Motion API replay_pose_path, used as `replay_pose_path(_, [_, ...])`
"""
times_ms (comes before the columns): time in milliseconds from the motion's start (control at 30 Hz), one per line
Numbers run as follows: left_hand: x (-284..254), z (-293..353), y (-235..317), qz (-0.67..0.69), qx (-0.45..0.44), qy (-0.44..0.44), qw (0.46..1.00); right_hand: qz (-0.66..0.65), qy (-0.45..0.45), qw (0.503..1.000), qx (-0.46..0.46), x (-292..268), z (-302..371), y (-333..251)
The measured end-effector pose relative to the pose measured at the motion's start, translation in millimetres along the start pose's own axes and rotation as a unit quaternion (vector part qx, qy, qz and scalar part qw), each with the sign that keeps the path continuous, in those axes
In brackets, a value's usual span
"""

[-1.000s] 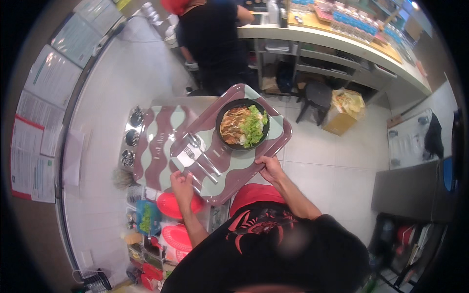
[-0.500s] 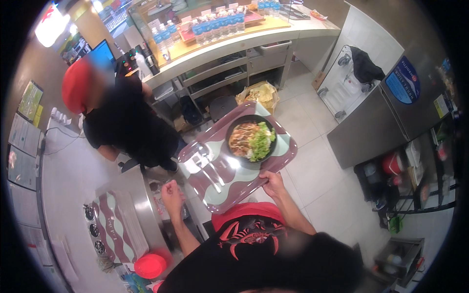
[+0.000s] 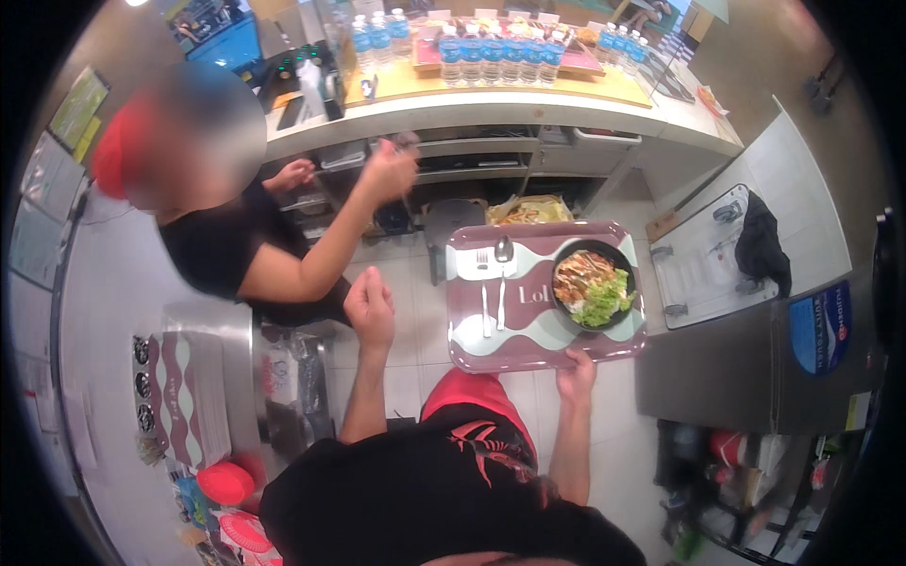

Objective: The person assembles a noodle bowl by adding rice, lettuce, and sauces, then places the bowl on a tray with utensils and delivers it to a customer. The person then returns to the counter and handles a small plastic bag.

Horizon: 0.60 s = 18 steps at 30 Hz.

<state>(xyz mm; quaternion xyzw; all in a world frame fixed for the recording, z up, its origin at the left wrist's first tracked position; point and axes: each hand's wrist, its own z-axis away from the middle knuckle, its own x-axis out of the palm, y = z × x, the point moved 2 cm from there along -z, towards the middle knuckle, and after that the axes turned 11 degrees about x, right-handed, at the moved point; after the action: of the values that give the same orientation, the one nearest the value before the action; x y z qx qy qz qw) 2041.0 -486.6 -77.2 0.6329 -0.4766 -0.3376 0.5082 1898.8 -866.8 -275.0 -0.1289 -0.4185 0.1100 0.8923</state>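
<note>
1. Tray (image 3: 543, 357), maroon with pale green waves, glossy: we find it in front of the wearer, slightly right of centre, above the tiled floor. Nearly level, as far as we can judge.
2. Bowl (image 3: 621, 256), black, round: at the tray's right side, filled with sauced food (image 3: 578, 275) and leafy lettuce (image 3: 604, 302).
3. Fork (image 3: 485, 307) and spoon (image 3: 505, 248), metal: side by side on the tray's left half, handles toward the wearer, apart from the bowl.
4. Handling note: we would keep the tray flat, since loose cutlery and bowl could slide on so smooth a face. With the bowl far to the right, we judge the right-hand hold sensible; a second hold at the near left corner would steady it. We would also leave room for the co-worker's hand (image 3: 390, 172), raised to the left of the tray.
5. Right hand (image 3: 576, 377): forearm nearly straight ahead, hand clamped on the tray's near edge, just below the bowl. Fingers beneath are hidden from us.
6. Left hand (image 3: 370, 311): forearm upright in our view, fingers gathered and bent, pointing ahead, well apart from the tray. We see nothing in it; whether thumb and fingertips press together, we cannot tell.
7. Surroundings: stool (image 3: 453, 234), dark, beyond the tray's far left corner.
</note>
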Motion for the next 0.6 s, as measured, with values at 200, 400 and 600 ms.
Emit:
replay_pose_path(200, [87,-26,48,-0.061,0.287,-0.080,0.953,0.019,0.040,0.998,0.036,58,-65,-44])
replay_pose_path(400, [137,-55,39,-0.107,0.205,-0.069,0.970,0.025,0.017,0.999,0.037,89,-118,-76])
replay_pose_path(600, [243,-61,31,-0.289,0.211,-0.351,0.865,0.034,-0.001,0.995,0.099,79,-166,-119])
